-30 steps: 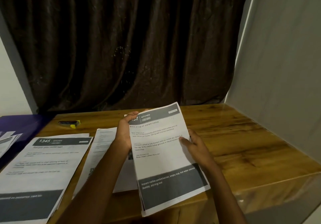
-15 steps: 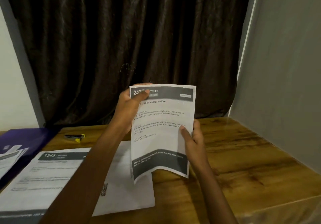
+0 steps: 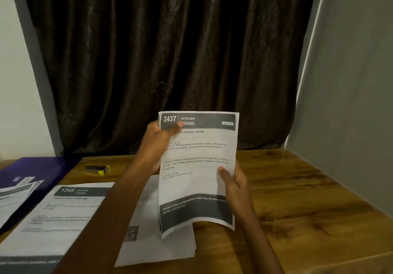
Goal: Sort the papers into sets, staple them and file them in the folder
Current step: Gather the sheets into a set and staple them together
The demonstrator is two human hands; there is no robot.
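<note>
White printed set of papers (image 3: 197, 167), header "2437 KITCHEN", is held upright above the wooden table (image 3: 297, 199), both hands on it. Left hand (image 3: 158, 144) grips the top-left corner: thumb curled over the front just under the header number, other fingers hidden behind the sheets. Right hand (image 3: 232, 181) pinches the right edge at mid-height: thumb on the printed face, other fingers behind, not visible. Bottom edge of the set hangs free below both hands and curls slightly toward the camera; more than one sheet edge shows at the lower-left corner.

Under the left forearm and below the held set, a loose pile of sheets (image 3: 157, 246) lies flat on the table, with a small QR-like patch visible. Further out from the left hand, another stack (image 3: 61, 216) headed "1345" lies flat, partly covered by the forearm. Beyond it at the frame edge, a purple folder (image 3: 32, 169) lies with a few papers (image 3: 14, 197) resting on it. Stapler (image 3: 96, 169), dark with a yellow end, sits on the table past the left hand, well apart from the fingers, near the folder's corner.

Dark brown curtain (image 3: 170, 50) hangs behind the table; grey wall (image 3: 350, 82) stands on the right-hand side.
</note>
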